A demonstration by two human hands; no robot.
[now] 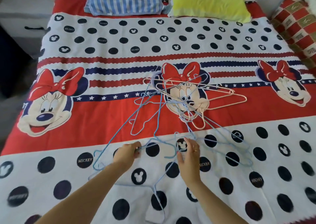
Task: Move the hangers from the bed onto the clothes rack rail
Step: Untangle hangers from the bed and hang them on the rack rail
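Here, the wide bed [222, 41] under its red, white and navy cartoon-mouse cover fills almost your whole view, with a blue-striped pillow [126, 0] and a yellow-green pillow [208, 1] at the far end and a red checked blanket [297, 29] at the far right. No clothes rack rail shows anywhere, so judge that it stands outside your view.

In the middle lies the tangle of thin wire hangers: the pale pink hangers [222, 94] sit farther off and to the right, the light blue hangers [153, 114] spread from them toward you, their long bars running mostly near-to-far and crossing one another.

Your left hand [127, 152] is pinched shut on a strand of the blue hangers at its fingertips. Your right hand [189, 153] lies over a blue hook just right of that, fingers curved and loosely spread; whether it grips the wire cannot be told.

The relation that matters: the bundle stretches away from your fingers toward the far middle, and both hands sit at its near end. A lift would probably drag the interlocked pink ones along, so expect snagging.
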